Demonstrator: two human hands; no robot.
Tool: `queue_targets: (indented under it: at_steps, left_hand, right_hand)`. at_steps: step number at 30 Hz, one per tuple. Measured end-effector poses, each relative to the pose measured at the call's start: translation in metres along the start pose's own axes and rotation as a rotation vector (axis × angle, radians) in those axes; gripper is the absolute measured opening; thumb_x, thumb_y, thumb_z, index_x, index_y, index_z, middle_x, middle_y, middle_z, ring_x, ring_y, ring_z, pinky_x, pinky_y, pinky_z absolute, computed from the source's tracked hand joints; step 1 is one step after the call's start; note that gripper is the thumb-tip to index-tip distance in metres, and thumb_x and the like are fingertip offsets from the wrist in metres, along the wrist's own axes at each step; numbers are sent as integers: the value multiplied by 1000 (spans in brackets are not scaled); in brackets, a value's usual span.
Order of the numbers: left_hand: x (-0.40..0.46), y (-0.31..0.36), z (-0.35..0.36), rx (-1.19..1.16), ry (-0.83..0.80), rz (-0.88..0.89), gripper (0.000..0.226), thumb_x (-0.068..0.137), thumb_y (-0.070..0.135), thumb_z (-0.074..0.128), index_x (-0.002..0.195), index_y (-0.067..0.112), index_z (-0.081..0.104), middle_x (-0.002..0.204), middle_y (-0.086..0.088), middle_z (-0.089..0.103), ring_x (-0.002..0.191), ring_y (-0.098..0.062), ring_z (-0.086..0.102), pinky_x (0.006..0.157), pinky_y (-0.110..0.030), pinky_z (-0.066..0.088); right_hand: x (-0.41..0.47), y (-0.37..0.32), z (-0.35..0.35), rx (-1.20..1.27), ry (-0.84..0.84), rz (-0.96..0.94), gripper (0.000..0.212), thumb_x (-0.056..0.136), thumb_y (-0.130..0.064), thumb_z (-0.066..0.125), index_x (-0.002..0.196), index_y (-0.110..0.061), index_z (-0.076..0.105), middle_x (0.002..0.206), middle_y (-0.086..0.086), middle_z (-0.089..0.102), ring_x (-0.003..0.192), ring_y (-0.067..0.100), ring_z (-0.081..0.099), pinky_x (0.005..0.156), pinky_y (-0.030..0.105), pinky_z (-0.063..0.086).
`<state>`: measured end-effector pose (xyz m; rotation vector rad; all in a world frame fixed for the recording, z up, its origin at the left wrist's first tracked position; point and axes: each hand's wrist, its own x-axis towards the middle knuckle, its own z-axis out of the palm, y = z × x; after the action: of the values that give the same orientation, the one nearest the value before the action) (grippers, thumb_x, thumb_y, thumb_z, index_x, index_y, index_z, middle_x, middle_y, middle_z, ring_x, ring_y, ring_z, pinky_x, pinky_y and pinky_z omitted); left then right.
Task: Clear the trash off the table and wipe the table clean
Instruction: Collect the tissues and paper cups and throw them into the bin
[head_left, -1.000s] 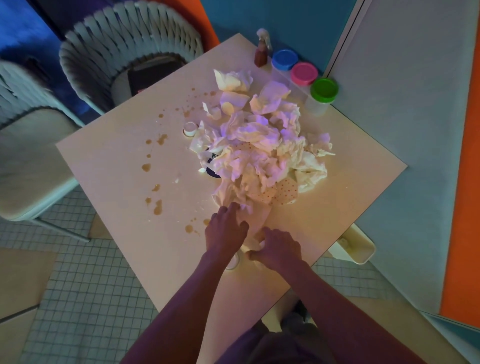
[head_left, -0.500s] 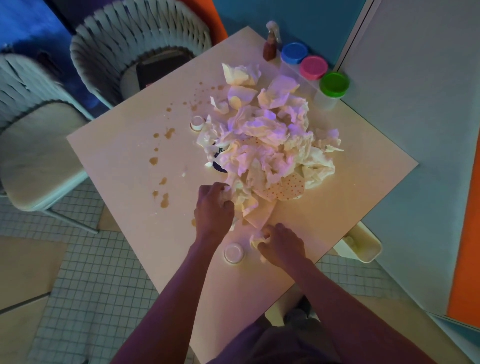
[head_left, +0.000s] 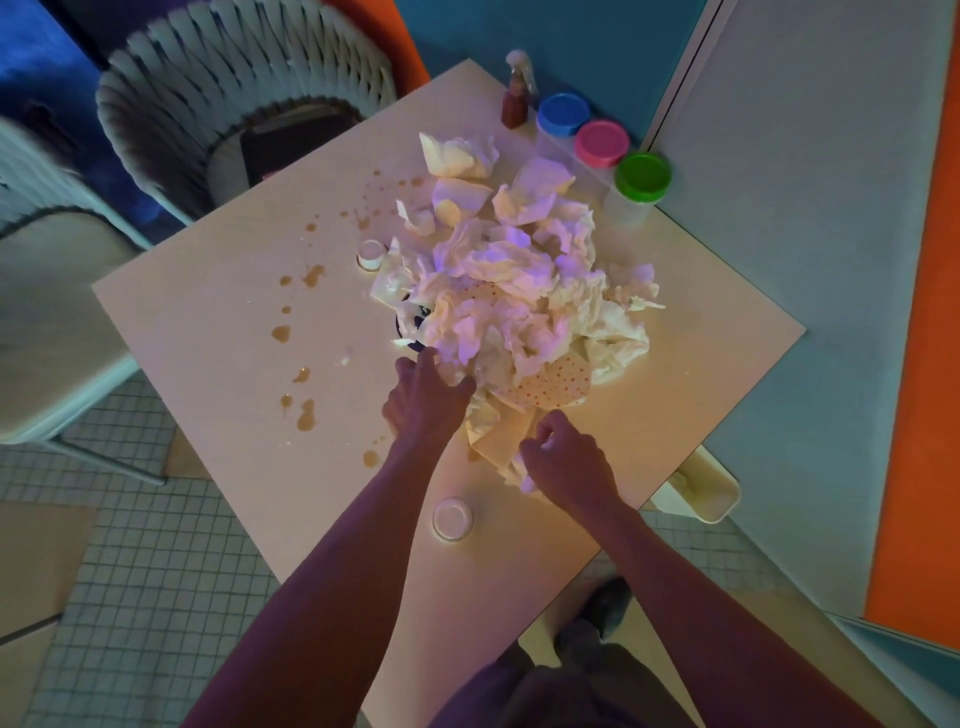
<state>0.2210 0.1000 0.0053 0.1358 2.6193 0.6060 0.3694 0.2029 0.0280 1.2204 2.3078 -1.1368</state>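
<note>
- Trash (head_left: 519, 291), a big heap of crumpled white paper napkins, covers the middle of the beige square table (head_left: 208, 322) and spreads toward its far corner.
- A paper piece with red dots (head_left: 553, 387) lies at the near edge of the heap, partly tucked under the napkins.
- The left hand (head_left: 426, 400) lies knuckles-up against the near left side of the heap, its fingers bent into the napkins; whether they actually grip any paper I cannot tell.
- The right hand (head_left: 566, 462) sits just beside the near end of the heap, fingers curled round a small wad of paper (head_left: 514, 467) at the table's near side.
- A small round white cup (head_left: 452, 518) stands on the table between the two forearms, apart from the heap.
- Another small white cup (head_left: 371, 254) stands at the far left edge of the heap.
- Brown spill drops (head_left: 306, 410) dot the table to the left of the heap, from the near side up toward the far side.
- Three clear jars stand in a row along the table's far right edge, with a blue lid (head_left: 563, 111), a pink lid (head_left: 601, 143) and a green lid (head_left: 642, 176).
- A small brown spray bottle (head_left: 515, 98) stands just beside the blue-lidded jar.
- A woven chair (head_left: 234, 78) stands beyond the table's far left side.
</note>
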Motion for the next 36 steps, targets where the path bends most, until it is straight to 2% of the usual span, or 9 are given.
queue_targets:
  at_steps: [6,10,13,16,21,23,26,31,36]
  left_hand:
    - [13,-2,5,102,-37,31,47,92,50,60,127,19,61,126,-11,54,112,-41,61,89,-41,44]
    - [13,-9,-3,9,-53,-8,48,85,47,61,125,21,63,125,-9,59,112,-39,60,89,-41,46]
    - [7,-18,-11,-72,-38,-56,40,79,49,59,108,22,65,113,-7,63,102,-36,61,82,-40,48]
    - [-1,-31,-19,-147,-56,-64,37,77,54,53,94,22,61,104,-5,62,96,-33,60,77,-39,47]
    - [-15,-48,-27,-250,-66,-61,37,72,60,47,84,27,59,98,-5,62,93,-31,60,75,-38,46]
    - [-17,-56,-28,-272,-41,-64,37,76,62,53,81,26,61,97,-3,63,90,-28,61,73,-37,46]
    - [-20,-62,-29,-286,-15,-79,36,80,61,60,80,25,65,94,-1,60,85,-26,60,69,-35,44]
    - [-19,-63,-31,-302,-3,-36,23,81,39,66,81,17,66,102,2,55,86,-25,59,72,-34,44]
    - [-17,-51,-32,-374,11,-2,16,78,27,69,90,18,65,100,4,63,89,-22,60,76,-35,48]
  right_hand:
    - [9,-14,7,-87,-10,-89,27,83,-53,53,100,-32,49,104,1,71,98,32,62,86,38,46]
    - [16,-25,14,-151,-37,-164,33,86,-50,54,115,-35,50,111,-1,71,105,31,62,90,39,45]
    - [22,-38,19,-208,-40,-244,41,90,-45,55,128,-33,48,115,2,69,111,32,60,89,40,45]
    - [33,-45,27,-260,-79,-306,47,92,-43,54,137,-34,41,123,6,66,116,33,58,90,40,45]
    - [51,-49,44,-415,-181,-318,63,93,-44,51,150,-36,24,134,10,58,121,35,56,93,43,44]
    - [57,-50,52,-494,-191,-311,62,93,-44,50,150,-35,26,132,11,59,119,35,57,94,43,45]
    - [61,-48,58,-557,-145,-308,50,91,-43,50,140,-32,40,124,8,63,114,33,60,91,41,48]
    - [55,-45,65,-620,-19,-407,27,96,-34,46,121,-27,52,113,6,63,104,32,62,81,36,48]
    - [52,-45,62,-498,-70,-350,24,95,-32,44,115,-22,54,113,5,60,103,31,59,82,38,45]
